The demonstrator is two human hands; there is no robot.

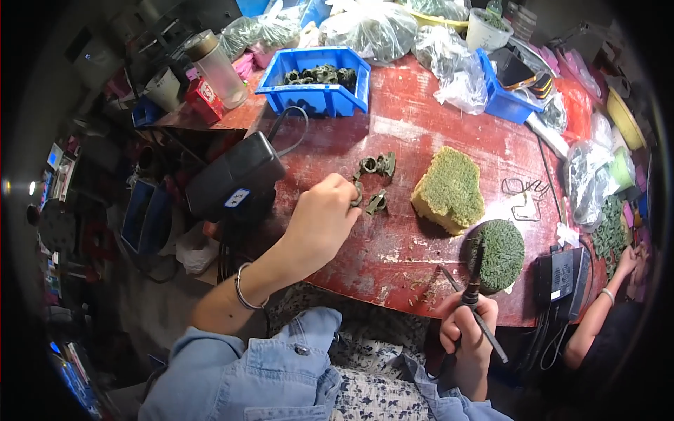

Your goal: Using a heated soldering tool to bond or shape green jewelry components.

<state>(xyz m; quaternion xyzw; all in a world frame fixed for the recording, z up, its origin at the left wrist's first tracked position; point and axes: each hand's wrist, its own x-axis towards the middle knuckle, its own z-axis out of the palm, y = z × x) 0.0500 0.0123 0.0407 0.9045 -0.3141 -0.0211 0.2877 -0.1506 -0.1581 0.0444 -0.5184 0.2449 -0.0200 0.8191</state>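
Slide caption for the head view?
Left hand at small green parts on a red table; right hand holds a slim dark tool near a round green pad.

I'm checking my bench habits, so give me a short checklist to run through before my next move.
1. Left hand at a dark green part: ok, fingertips on it.
2. Right hand gripping the slim black tool: ok.
3. Tool tip clear of the round green pad: cannot tell, they overlap in this view.
4. More parts within the blue bin: ok, a pile shows.
5. Red table free of scraps: not ok, pale bits lie near its front edge.
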